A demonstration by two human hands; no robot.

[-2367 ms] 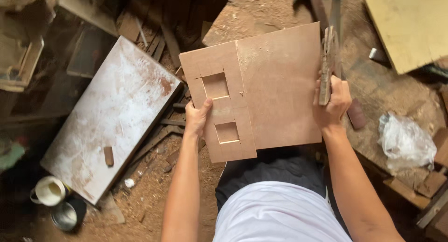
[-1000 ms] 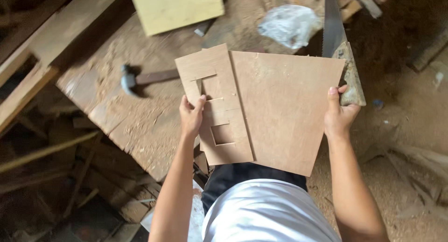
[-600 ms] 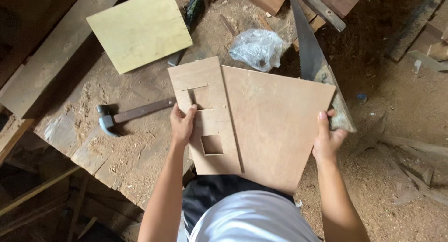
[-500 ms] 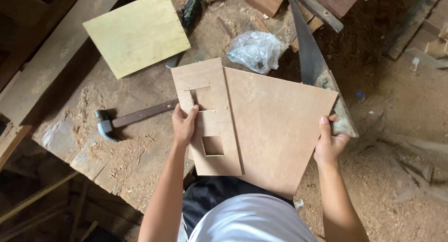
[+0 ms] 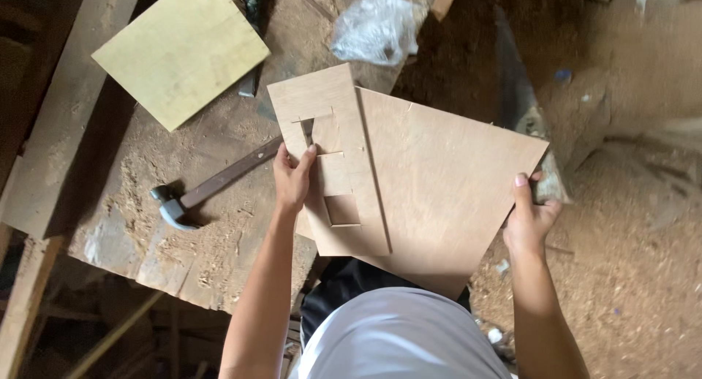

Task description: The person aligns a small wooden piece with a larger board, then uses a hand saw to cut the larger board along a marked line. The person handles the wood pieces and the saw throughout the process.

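Currently, plywood panel (image 5: 439, 182) with two square cutouts is gripped at its left strip by left hand (image 5: 294, 180) and at its right corner by right hand (image 5: 532, 217), held above sawdust-covered counter (image 5: 183, 240); hammer (image 5: 212, 185) lies just left.

- Soft, even daylight; no glare.
- Plywood panel (image 5: 439, 182) brightly lit and sharp.
- Floor beyond the desk's (image 5: 131, 203) left edge falls into deep shadow.
- Sawdust floor at right shows motion blur.
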